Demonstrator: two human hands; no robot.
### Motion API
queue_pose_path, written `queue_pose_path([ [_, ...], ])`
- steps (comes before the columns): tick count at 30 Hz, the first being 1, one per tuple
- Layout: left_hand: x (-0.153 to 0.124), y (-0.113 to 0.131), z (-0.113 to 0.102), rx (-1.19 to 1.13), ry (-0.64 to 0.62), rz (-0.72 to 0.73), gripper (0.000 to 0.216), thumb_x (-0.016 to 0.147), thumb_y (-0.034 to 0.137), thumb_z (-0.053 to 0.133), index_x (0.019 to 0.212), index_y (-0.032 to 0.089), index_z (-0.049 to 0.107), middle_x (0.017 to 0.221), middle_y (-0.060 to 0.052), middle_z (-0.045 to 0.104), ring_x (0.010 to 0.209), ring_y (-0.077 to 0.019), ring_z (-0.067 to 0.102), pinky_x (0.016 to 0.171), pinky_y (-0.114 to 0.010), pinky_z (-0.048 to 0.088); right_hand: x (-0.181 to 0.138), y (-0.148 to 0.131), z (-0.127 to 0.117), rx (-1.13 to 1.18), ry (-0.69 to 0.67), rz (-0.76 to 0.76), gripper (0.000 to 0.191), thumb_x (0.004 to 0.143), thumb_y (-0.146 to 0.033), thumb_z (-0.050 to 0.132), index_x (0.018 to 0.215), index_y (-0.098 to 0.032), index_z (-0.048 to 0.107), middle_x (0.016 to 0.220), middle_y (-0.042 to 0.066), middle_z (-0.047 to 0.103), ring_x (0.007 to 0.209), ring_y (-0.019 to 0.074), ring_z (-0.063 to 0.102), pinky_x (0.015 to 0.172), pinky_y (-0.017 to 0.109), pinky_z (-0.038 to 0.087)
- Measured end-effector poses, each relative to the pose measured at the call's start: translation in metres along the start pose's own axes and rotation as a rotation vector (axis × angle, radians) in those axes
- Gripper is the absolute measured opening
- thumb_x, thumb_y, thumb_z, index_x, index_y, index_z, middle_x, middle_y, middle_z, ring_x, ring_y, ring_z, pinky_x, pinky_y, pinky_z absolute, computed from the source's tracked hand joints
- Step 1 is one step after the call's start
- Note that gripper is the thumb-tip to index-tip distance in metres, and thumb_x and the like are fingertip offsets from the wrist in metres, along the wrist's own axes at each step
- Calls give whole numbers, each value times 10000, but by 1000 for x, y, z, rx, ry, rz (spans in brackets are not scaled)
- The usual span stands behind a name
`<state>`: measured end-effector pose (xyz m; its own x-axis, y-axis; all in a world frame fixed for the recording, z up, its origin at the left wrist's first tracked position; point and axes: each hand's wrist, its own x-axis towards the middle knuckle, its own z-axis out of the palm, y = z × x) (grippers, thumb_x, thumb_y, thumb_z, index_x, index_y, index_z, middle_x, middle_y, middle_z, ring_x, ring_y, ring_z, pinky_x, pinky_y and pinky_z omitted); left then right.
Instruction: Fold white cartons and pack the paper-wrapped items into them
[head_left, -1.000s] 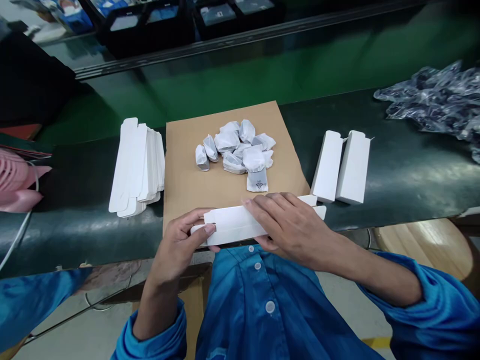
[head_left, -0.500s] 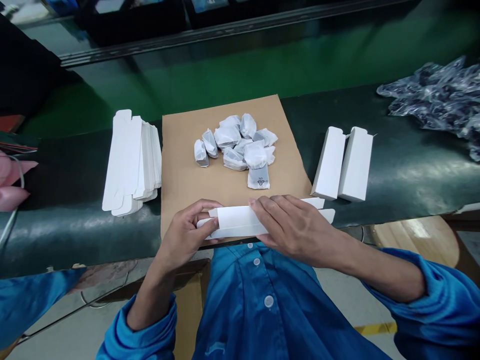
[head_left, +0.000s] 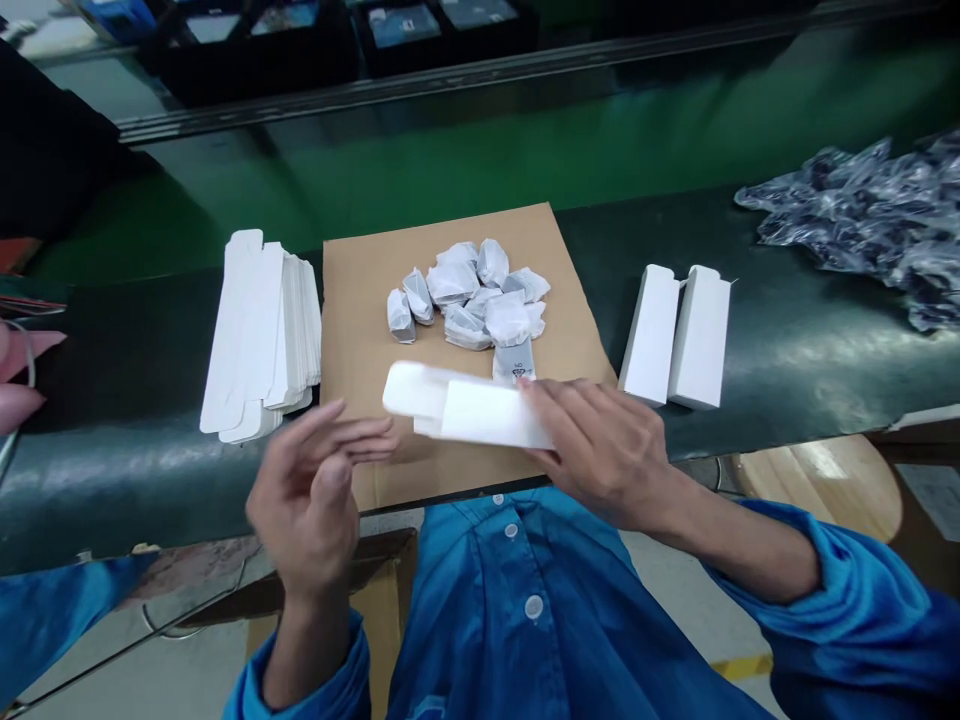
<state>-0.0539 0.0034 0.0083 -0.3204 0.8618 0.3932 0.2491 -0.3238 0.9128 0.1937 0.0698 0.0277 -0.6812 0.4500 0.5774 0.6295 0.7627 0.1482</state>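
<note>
A long white carton is gripped near its right end by my right hand, fingers over the top. Its left end is open, with flaps sticking out toward the left. My left hand is off the carton, a short way to its left, empty, fingers stretched out and somewhat blurred. Just behind the carton, several small items in white wrapping lie in a heap on a brown cardboard sheet. One wrapped piece at the front shows a printed mark and is partly covered by the carton.
Left of the cardboard lies a stack of flat white cartons. Two formed white boxes stand on the right. Farther right is a pile of clear plastic bags with dark contents. A person's blue sleeve shows at lower left.
My left hand has let go of the carton's left end and moved left, opening. The carton, still in my right hand, has tilted with its left end raised.
</note>
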Motion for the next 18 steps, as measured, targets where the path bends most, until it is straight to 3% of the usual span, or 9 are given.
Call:
queue_pose_path([
  [2,-17,4,25,-81,70,145,486,888,422,672,1331,244,579,1159,-84,718,1025,-241,719,849,-397,620,2,-9,6,-30,105,105,358,923,-231,594,1180,17,585,994,200,723,852,269,658,650,364,498],
  [4,-30,6,53,-130,71,128,771,803,534,734,1458,267,427,1352,-130,610,1177,-279,653,915,-412,593,3,-25,10,-38,161,114,345,929,-205,562,1184,27,579,989,209,721,837,271,654,656,376,492],
  [5,-33,6,64,-134,112,84,866,783,550,748,1498,281,339,1371,-138,587,1177,-277,651,910,-403,590,4,-33,11,-11,160,91,338,937,-188,537,1190,34,574,1001,216,719,847,273,656,673,382,499],
  [7,-33,5,76,-81,208,-18,879,797,489,759,1500,286,272,1222,-103,649,1004,-228,710,836,-356,599,4,-46,8,161,69,41,361,971,-224,498,1226,24,559,1086,219,705,933,269,663,755,385,530],
  [9,-27,5,73,37,226,-107,761,811,410,753,1436,259,344,1047,-47,668,794,-176,708,759,-324,590,6,-48,2,443,-60,64,466,996,-379,499,1291,-20,531,1199,198,673,1067,248,646,861,362,546],
  [12,-18,6,59,203,97,-125,674,772,425,749,1337,226,441,1143,-79,615,805,-185,678,722,-323,570,15,-36,-2,768,-85,218,603,966,-521,534,1381,-87,484,1195,139,664,1097,195,628,894,316,545],
  [15,-16,8,51,335,65,28,619,751,419,727,1281,211,483,1233,-97,570,994,-228,649,811,-339,558,25,-21,4,867,-10,183,476,992,-442,521,1331,-112,561,1053,99,683,970,170,644,835,303,538],
  [18,-18,6,48,416,-4,111,464,760,326,696,1177,209,527,1114,-62,601,1009,-214,638,841,-323,547,29,-11,10,895,-62,98,347,982,-382,552,1195,-133,665,959,75,705,881,163,653,787,292,522],
])
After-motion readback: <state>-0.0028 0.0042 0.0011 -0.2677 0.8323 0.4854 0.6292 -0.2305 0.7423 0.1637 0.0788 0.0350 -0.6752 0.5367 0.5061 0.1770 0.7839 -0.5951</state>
